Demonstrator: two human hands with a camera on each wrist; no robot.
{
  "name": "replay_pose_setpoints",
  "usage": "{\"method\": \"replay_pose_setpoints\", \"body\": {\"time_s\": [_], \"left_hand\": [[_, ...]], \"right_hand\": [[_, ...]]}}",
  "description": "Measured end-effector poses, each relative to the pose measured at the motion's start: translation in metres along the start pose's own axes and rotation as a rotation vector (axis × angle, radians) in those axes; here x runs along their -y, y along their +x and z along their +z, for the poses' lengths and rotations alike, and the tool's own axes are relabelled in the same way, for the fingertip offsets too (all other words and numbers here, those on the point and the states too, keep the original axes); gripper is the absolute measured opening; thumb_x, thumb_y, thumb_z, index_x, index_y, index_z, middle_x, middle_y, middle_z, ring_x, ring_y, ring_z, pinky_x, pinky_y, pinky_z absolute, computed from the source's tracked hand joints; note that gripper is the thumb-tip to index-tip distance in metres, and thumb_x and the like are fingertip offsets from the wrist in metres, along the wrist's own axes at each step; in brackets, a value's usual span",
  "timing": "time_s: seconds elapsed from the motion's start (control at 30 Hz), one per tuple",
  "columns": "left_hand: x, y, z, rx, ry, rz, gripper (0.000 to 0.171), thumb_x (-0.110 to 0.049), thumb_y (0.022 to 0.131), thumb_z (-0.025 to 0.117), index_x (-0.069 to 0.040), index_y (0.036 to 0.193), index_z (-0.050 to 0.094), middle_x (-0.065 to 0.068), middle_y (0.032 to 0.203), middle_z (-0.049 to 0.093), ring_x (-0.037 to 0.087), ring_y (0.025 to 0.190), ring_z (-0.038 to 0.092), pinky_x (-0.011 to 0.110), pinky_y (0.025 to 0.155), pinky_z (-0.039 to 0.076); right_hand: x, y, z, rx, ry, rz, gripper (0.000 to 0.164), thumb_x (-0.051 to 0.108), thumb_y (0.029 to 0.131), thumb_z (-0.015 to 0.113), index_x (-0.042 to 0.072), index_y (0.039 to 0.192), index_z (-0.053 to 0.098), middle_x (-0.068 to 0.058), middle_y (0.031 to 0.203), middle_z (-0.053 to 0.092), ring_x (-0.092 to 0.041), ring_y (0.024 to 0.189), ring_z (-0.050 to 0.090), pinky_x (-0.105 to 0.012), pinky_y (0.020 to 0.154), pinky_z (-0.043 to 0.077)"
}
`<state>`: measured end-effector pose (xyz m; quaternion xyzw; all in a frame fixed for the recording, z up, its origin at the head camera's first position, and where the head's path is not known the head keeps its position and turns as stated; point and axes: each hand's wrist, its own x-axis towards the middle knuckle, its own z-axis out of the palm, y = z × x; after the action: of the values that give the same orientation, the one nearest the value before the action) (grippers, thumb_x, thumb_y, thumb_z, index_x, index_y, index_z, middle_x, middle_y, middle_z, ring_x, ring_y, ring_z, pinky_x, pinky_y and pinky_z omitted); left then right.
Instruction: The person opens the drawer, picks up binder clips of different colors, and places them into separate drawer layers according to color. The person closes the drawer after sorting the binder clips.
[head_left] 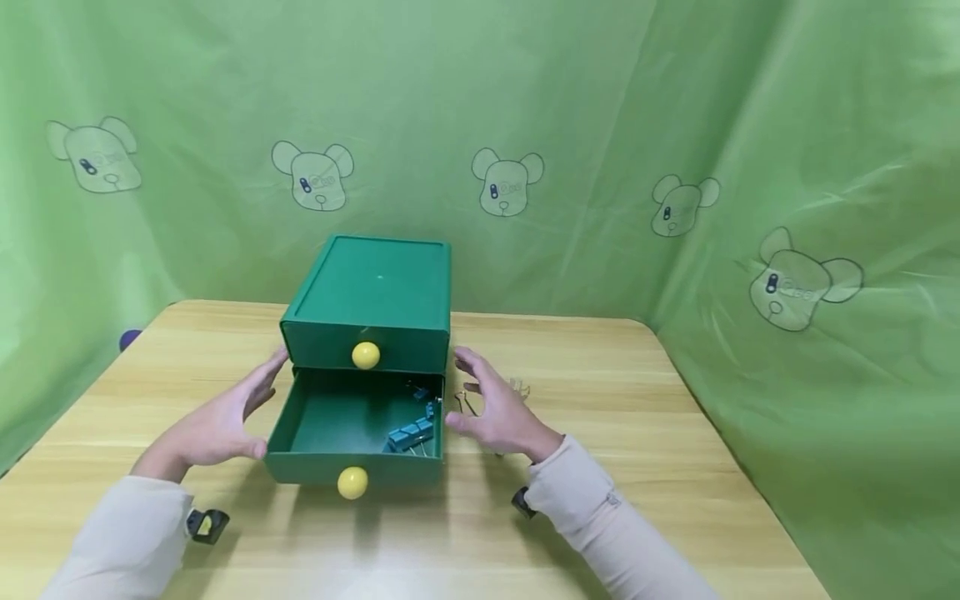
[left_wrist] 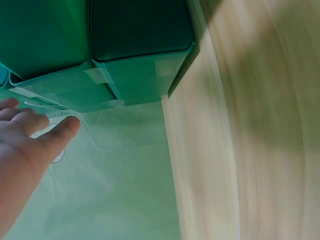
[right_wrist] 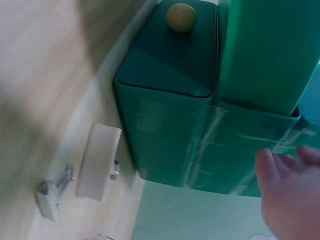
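Note:
A green desktop drawer unit (head_left: 371, 283) with round yellow knobs stands on the table. One drawer (head_left: 330, 417) below the top one is pulled out, and teal binder clips (head_left: 410, 433) lie along its right side. My left hand (head_left: 213, 425) is at the unit's left side, fingers extended and thumb apart beside the drawer's front corner. On the opposite side my right hand (head_left: 501, 410) is held the same way, its thumb close to the drawer's right wall. Neither hand grips anything. In the right wrist view a shut drawer front (right_wrist: 165, 60) shows beneath the pulled-out one.
Binder clips lie on the table to the right of the unit, partly behind my right hand: a wide white clip (right_wrist: 98, 162) and a smaller pale clip (right_wrist: 50, 197). The wooden table (head_left: 637, 467) has green sheeting (head_left: 570, 100) behind it and on its sides.

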<state>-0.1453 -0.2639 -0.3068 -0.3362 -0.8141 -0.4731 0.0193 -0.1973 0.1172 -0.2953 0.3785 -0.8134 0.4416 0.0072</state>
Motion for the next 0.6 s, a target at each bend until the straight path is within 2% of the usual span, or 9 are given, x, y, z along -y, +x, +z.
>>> {"method": "replay_pose_setpoints", "body": {"time_s": [0.07,0.1,0.2,0.3,0.43,0.57,0.6], "left_hand": [[-0.001,-0.001,0.001,0.018,-0.021,0.007,0.113,-0.065,0.083,0.060,-0.001,0.154,0.000,0.034,0.155,0.000,0.064,0.129,0.015,0.009,0.104,0.023],[-0.002,-0.001,0.001,0.025,-0.036,0.009,0.113,-0.064,0.082,0.061,0.000,0.154,0.000,0.034,0.154,0.001,0.059,0.133,0.017,0.009,0.104,0.023],[0.000,-0.002,0.001,0.049,-0.092,0.037,0.113,-0.061,0.084,0.062,0.004,0.153,0.000,0.037,0.153,0.001,0.030,0.142,0.022,0.010,0.105,0.024],[0.004,-0.003,0.000,0.083,-0.155,0.071,0.113,-0.058,0.085,0.063,0.007,0.151,-0.001,0.041,0.150,-0.001,0.002,0.138,0.023,0.011,0.105,0.024],[0.005,-0.002,-0.001,0.120,-0.203,0.072,0.115,-0.050,0.085,0.069,0.011,0.149,-0.003,0.045,0.147,-0.003,-0.003,0.137,0.024,0.012,0.106,0.024],[0.001,0.003,-0.003,0.118,-0.180,0.002,0.109,-0.029,0.084,0.077,0.014,0.147,-0.001,0.044,0.147,0.001,-0.007,0.134,0.025,0.011,0.104,0.027],[-0.001,0.005,-0.004,0.114,-0.164,-0.026,0.107,-0.023,0.084,0.078,0.015,0.147,0.001,0.044,0.148,0.003,0.000,0.137,0.026,0.011,0.103,0.029]], "right_hand": [[-0.003,-0.001,0.000,0.083,0.019,-0.026,0.122,0.084,0.074,0.050,0.000,0.154,0.010,-0.019,0.159,0.013,-0.038,0.142,0.022,-0.055,0.109,0.030],[-0.004,-0.002,0.001,0.113,0.018,-0.035,0.128,0.087,0.070,0.049,0.001,0.154,0.006,-0.017,0.160,0.007,-0.038,0.144,0.017,-0.056,0.110,0.026],[-0.006,-0.003,0.005,0.181,0.002,-0.034,0.138,0.092,0.061,0.047,0.005,0.154,-0.004,-0.014,0.161,-0.006,-0.035,0.145,0.007,-0.054,0.113,0.017],[-0.006,-0.005,0.010,0.217,-0.042,-0.009,0.143,0.093,0.055,0.048,0.008,0.154,-0.010,-0.010,0.160,-0.012,-0.030,0.146,0.001,-0.049,0.115,0.012],[-0.008,-0.007,0.014,0.218,-0.043,0.039,0.143,0.086,0.055,0.060,0.011,0.154,-0.011,-0.005,0.160,-0.012,-0.028,0.146,0.002,-0.047,0.115,0.012],[-0.011,-0.009,0.013,0.192,-0.001,0.092,0.138,0.072,0.060,0.074,0.014,0.156,-0.006,0.000,0.161,-0.006,-0.025,0.146,0.005,-0.047,0.115,0.013],[-0.012,-0.009,0.012,0.184,0.006,0.105,0.135,0.067,0.062,0.078,0.015,0.156,-0.004,0.002,0.161,-0.004,-0.024,0.146,0.006,-0.047,0.115,0.014]]}}
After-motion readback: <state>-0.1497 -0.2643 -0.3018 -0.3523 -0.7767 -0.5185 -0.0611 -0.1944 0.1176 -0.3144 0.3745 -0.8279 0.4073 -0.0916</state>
